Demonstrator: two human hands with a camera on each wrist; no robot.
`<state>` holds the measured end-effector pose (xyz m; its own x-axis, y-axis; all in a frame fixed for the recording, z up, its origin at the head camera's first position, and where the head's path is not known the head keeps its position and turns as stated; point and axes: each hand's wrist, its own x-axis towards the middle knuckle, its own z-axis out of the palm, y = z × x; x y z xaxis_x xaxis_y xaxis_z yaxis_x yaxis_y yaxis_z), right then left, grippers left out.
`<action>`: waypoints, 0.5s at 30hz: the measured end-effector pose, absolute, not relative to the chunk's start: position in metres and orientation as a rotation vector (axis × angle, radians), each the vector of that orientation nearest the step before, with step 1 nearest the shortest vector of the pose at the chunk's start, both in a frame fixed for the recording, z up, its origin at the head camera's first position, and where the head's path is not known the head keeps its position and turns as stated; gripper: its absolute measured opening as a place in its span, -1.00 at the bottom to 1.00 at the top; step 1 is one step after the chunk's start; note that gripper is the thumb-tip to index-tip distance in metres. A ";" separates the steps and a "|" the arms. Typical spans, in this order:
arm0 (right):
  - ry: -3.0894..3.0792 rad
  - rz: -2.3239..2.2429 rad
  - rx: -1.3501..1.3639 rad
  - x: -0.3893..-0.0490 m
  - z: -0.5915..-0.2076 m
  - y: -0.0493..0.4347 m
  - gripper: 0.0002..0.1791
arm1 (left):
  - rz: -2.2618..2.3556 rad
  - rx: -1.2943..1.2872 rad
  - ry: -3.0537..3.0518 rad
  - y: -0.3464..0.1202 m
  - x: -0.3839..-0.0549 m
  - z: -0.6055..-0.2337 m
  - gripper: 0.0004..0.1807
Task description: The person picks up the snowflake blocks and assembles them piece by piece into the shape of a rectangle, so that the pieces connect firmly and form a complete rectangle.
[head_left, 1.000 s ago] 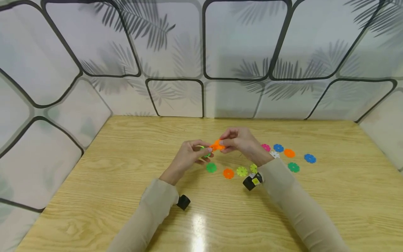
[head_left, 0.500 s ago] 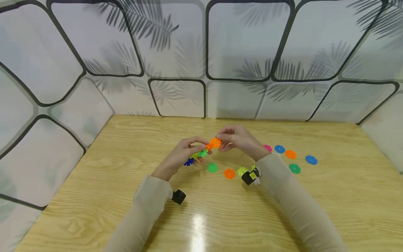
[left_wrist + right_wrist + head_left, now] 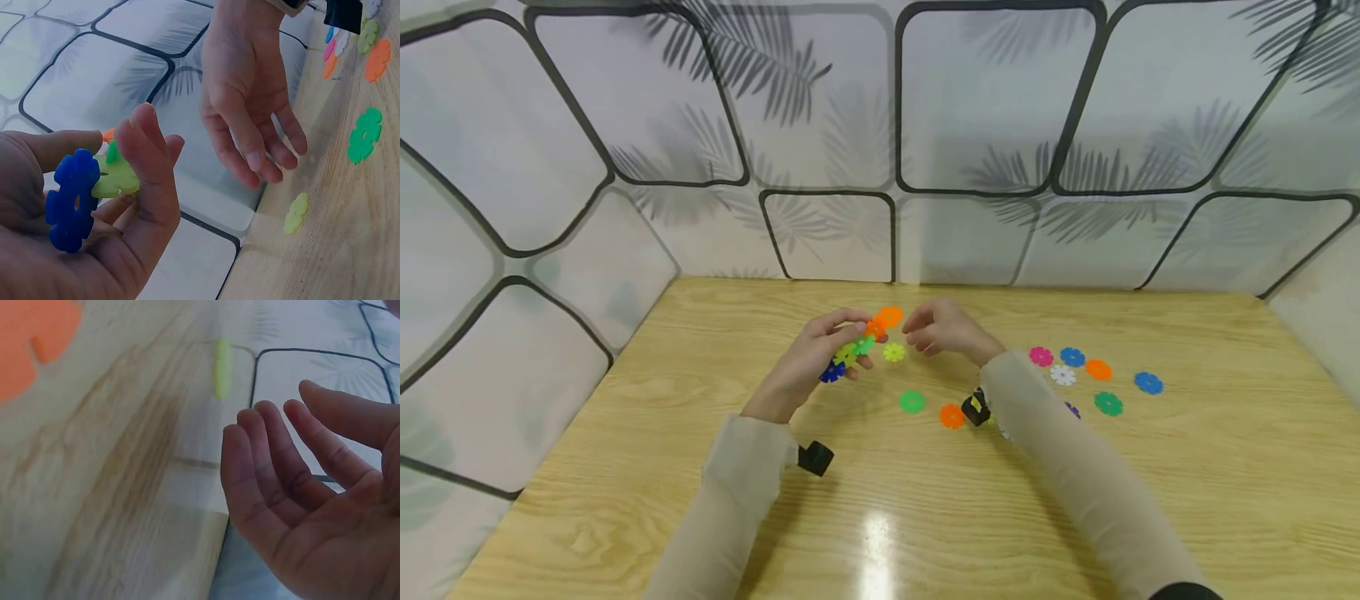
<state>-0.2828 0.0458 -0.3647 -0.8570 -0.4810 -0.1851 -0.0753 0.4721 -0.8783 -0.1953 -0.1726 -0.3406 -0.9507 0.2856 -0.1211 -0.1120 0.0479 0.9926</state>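
In the head view my left hand (image 3: 805, 354) holds a chain of slotted, flower-shaped interlocking discs. A dark blue disc (image 3: 74, 200) forms its near end, joined to a yellow disc (image 3: 119, 178). Beyond these come a green disc (image 3: 864, 344) and two orange ones, the far orange disc (image 3: 891, 317) sticking out past the fingertips. My right hand (image 3: 947, 327) hovers just right of that end, fingers loosely bent and nothing in them. Below, between the hands, a loose yellow disc (image 3: 893, 352) lies on the table; the right wrist view catches it edge-on.
Nearer on the wooden table (image 3: 647, 467) lie a green disc (image 3: 912, 402) and an orange disc (image 3: 952, 416). More loose discs, among them a pink one (image 3: 1041, 357) and a blue one (image 3: 1148, 383), spread to the right, some behind the right sleeve (image 3: 1037, 400). A patterned backdrop (image 3: 820, 233) borders the far edge.
My right hand has let go of the orange end disc and come away from it. The left hand has shifted left with the chain, turning more of it into view.
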 end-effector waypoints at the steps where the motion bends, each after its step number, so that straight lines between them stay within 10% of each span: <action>1: 2.335 -1.318 -0.475 -0.284 -0.366 0.043 -0.73 | 1.984 0.173 2.038 -0.172 -0.196 -0.340 -0.63; 15: 2.527 -1.042 -0.564 -0.291 -0.373 0.024 -0.64 | 1.972 0.115 2.034 -0.170 -0.198 -0.337 -0.63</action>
